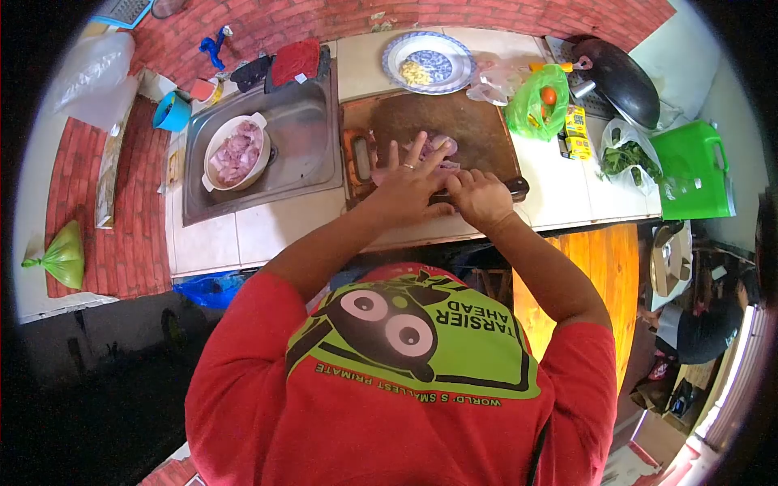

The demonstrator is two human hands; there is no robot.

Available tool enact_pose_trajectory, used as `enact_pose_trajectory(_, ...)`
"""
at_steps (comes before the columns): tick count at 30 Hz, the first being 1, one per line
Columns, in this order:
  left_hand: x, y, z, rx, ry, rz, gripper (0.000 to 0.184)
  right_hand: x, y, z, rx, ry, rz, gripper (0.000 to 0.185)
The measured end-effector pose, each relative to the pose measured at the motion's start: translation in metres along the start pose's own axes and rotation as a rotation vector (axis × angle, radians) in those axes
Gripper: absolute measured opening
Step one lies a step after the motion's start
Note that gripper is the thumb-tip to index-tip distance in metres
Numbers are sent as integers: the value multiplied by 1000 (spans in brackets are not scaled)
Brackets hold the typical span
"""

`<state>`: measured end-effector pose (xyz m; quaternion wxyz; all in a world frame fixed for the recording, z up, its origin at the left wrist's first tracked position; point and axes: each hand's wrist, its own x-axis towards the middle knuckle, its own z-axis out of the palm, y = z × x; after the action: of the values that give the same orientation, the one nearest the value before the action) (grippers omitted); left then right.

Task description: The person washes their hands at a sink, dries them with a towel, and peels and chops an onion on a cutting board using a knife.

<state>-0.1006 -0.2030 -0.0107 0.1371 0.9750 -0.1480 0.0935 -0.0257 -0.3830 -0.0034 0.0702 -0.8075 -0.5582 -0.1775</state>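
Chopped purple onion point(442, 147) lies on a brown wooden cutting board point(486, 134). My left hand point(412, 188) is over the board's near part with its fingers spread, partly covering the onion. Close beside it, my right hand point(480, 198) has its fingers closed and pressed down near the board's front edge; what they hold is hidden. A dark handle point(516, 188) sticks out at the board's near right corner, right of my right hand. An orange handle point(356, 158) lies at the board's left side.
A white dish of raw meat point(237, 154) sits in the sink point(304, 134). Behind the board is a plate point(455, 65) with chopped pale pieces. To the right are a green bag point(535, 101), yellow boxes point(575, 134), bagged leaves point(630, 158), a pan point(620, 77) and a green board point(689, 174).
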Motion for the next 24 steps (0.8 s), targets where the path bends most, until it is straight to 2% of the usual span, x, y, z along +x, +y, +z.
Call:
enact_pose_trajectory(10,9,-24,26,78,-116,-90,62,-19,17,-5,-31,-44,-49,13)
enact_pose_trajectory(15,3,-46,27,145,-113,-122,58,-28,23,-12,-59,40,-71,12)
enact_pose_trajectory(18,12,-39,11,25,-72,-170,51,-32,26,-9,-68,-34,-45,12)
enact_pose_trajectory(20,26,-30,2,-86,96,-113,42,-32,23,-9,-21,-15,-36,11)
enact_pose_trajectory(21,32,-35,9,-83,96,-117,42,-31,22,-10,21,8,-19,10)
enact_pose_trajectory(23,48,-57,27,-154,309,-223,32,-38,18,-12,79,4,18,9)
enact_pose_trajectory(24,57,-68,28,-153,309,-224,32,-41,16,-13,135,-3,57,9)
